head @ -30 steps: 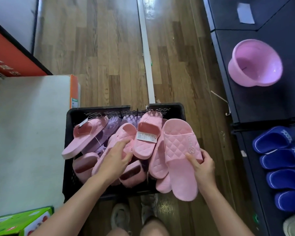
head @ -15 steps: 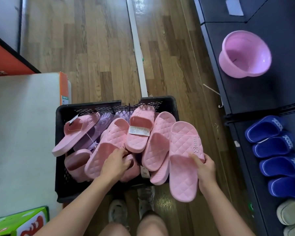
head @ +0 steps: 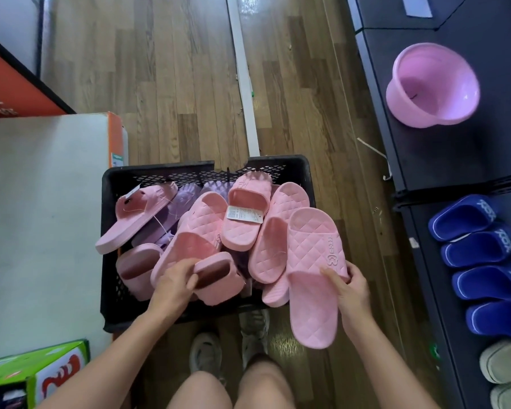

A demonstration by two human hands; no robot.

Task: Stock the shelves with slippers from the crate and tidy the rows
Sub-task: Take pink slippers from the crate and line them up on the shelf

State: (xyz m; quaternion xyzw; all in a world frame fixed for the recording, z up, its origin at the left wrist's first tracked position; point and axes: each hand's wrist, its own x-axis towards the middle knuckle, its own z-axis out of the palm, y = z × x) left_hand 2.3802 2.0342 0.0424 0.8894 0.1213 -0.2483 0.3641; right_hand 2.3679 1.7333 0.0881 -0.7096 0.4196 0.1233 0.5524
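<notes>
A black plastic crate (head: pixel 121 290) on the wooden floor holds several pink quilted slippers and a few purple ones (head: pixel 186 196). My right hand (head: pixel 351 287) grips a pink quilted slipper (head: pixel 313 278) by its strap edge, holding it at the crate's right side, heel toward me. My left hand (head: pixel 174 283) reaches into the crate and grips another pink slipper (head: pixel 195 246) in the pile, fingers curled over its edge. One pink slipper carries a white paper tag (head: pixel 244 215). The dark shelf (head: pixel 443 160) on the right holds a row of blue slippers (head: pixel 484 270).
A pink plastic basin (head: pixel 434 87) sits on the dark shelf's upper level. Beige slippers (head: pixel 505 364) lie below the blue row. A white-topped box (head: pixel 42 208) stands left of the crate, a green carton (head: pixel 33 373) at bottom left. My knees and shoes (head: pixel 254 332) are under the crate's near edge.
My left hand has shifted slightly lower on the pile and closed round a slipper's edge. My right hand has kept its slipper, drawn a little right and toward me. The view has moved slightly.
</notes>
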